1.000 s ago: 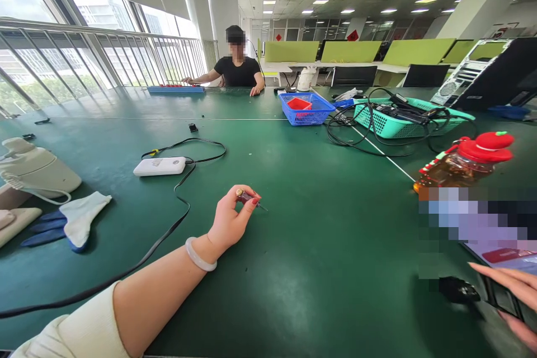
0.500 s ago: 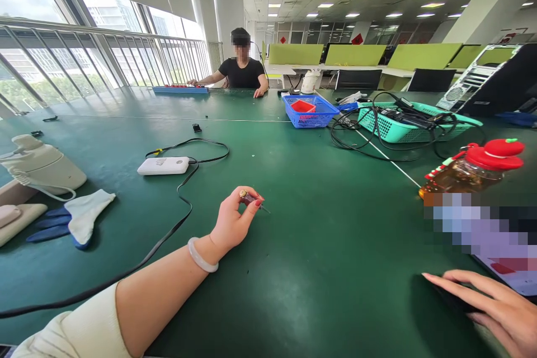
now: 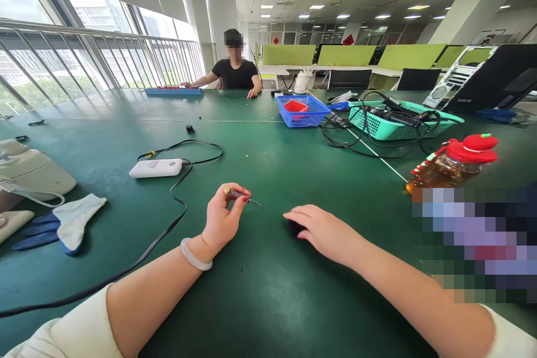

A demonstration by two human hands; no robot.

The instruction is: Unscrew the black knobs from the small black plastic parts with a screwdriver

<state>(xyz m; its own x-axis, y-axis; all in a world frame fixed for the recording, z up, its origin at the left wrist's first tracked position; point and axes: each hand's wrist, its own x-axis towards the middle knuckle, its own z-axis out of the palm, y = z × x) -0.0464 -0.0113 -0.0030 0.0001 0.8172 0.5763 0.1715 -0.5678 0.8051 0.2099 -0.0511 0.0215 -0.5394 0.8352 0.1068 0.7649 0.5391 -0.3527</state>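
Observation:
My left hand [image 3: 222,215] is closed around a small screwdriver [image 3: 231,194], just above the green tabletop. Its thin metal shaft sticks out to the right past my thumb and finger. Opposite it, my right hand [image 3: 321,230] curls over a small black object [image 3: 295,228] at the table surface. My fingers and palm cover most of that object, so its kind cannot be made out. A gap of bare table separates the screwdriver tip from my right fingertips.
A white power strip [image 3: 156,168] with a black cable lies left, beside a blue-white glove [image 3: 79,221]. Blue [image 3: 304,117] and teal [image 3: 380,131] baskets, loose cables and a red-lidded bottle [image 3: 455,165] stand right. Another person [image 3: 235,70] sits across the table.
My right hand has moved left and forward from the right edge towards the middle, bringing the black object. My left hand keeps hold of the screwdriver. The view has shifted slightly right.

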